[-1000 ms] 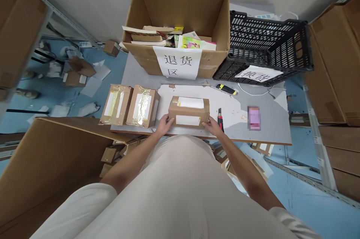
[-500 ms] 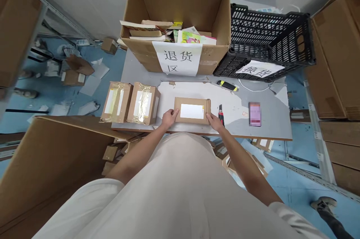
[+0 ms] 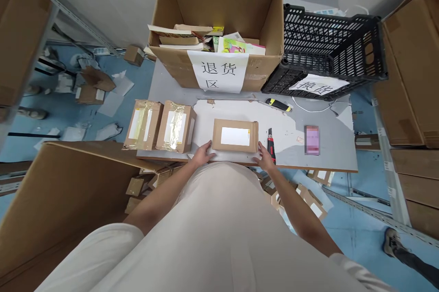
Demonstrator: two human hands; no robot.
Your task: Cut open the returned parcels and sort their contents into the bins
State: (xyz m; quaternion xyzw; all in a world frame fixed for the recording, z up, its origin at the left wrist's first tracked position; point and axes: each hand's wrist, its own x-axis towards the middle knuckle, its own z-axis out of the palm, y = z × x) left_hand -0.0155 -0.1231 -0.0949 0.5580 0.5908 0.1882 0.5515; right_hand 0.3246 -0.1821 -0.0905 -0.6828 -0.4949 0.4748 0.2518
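A flat brown cardboard parcel (image 3: 219, 142) with a white label lies on the table in front of me. My left hand (image 3: 203, 154) is open beside its lower left corner, fingers apart. At the lower right corner is my right hand (image 3: 265, 158), also open, with its thumb and fingers spread. Neither hand grips the parcel; whether a fingertip still touches it I cannot tell. Right of the parcel, close to my right hand, lies a red and black utility knife (image 3: 270, 144). A yellow and black utility knife (image 3: 278, 105) rests farther back.
Two taped boxes (image 3: 175, 138) stand at the table's left. Behind are a large carton (image 3: 260, 70) of books and a black plastic crate (image 3: 356, 72). A phone (image 3: 312, 140) lies on the right. A big open carton (image 3: 68, 191) is at my left; a person's shoe (image 3: 390, 241) shows lower right.
Both hands have let go of the parcel's sides and drawn slightly back toward me, fingers opening. The parcel stays on the table. The person's foot at lower right has shifted.
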